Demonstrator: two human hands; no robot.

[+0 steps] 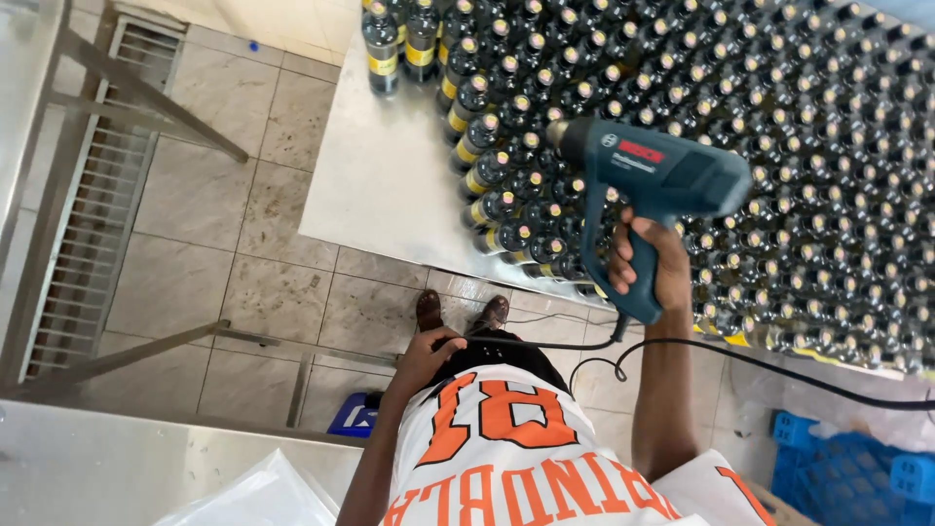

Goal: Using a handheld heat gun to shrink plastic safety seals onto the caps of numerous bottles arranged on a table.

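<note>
— Across the steel table (380, 185) stands the packed block of dark bottles (760, 146) with yellow labels, filling its right side out to the near edge. What worries you?

— Heat on one spot. The blue heat gun (654, 175) hangs just above the bottles, nozzle aimed left along the outer rows; held too close, it could scorch a label or overheat a cap, I'd judge.

— And the grip?

— The right hand (651, 265) is clenched round the gun's handle, firm enough. The left hand (429, 349) rests at the waist, fingers curled against the black power cord (740, 360) — whether it actually grips the cord, I cannot tell.

— So the cord is a risk?

— Possibly — it loops past the table edge, and a snag might jerk the gun into the edge bottles.
</note>
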